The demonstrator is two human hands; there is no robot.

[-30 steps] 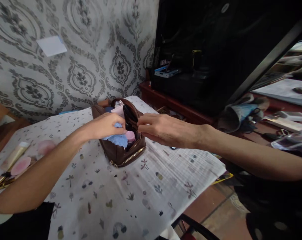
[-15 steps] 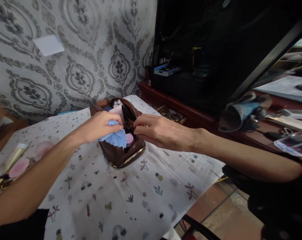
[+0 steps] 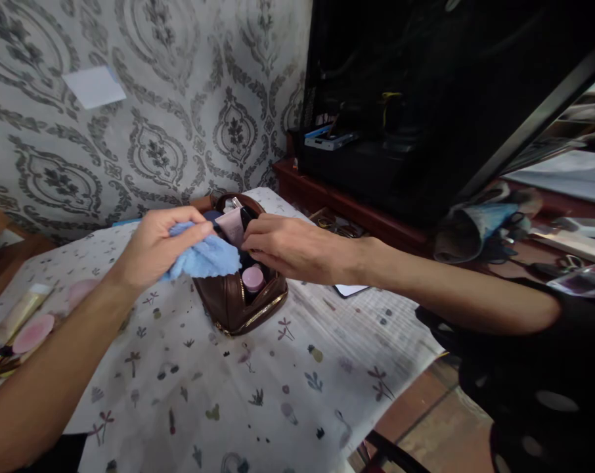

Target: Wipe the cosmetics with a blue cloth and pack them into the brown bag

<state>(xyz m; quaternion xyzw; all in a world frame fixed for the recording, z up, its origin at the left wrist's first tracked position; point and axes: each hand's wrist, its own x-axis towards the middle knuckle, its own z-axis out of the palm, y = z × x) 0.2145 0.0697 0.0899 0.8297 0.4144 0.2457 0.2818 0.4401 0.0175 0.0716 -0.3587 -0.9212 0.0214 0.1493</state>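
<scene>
My left hand grips a light blue cloth, which hangs over the left side of an open brown zip-up cosmetic bag. Fingers of my right hand are bent together inside the bag's opening; their tips are hidden, and I cannot make out what they hold. Between the hands a pale pink tube stands tilted in the bag. A small pink-lidded jar sits at the bag's front, below my right fingers. The bag's gold zipper is undone.
A patterned white cloth covers the table. At its left lie a cream tube and a round pink item. A dark screen stands behind on a reddish-brown stand. Small items lie in an open box.
My left hand has moved left with the blue cloth, uncovering more of the pink tube and bag front. My right hand has shifted slightly left and up over the bag.
</scene>
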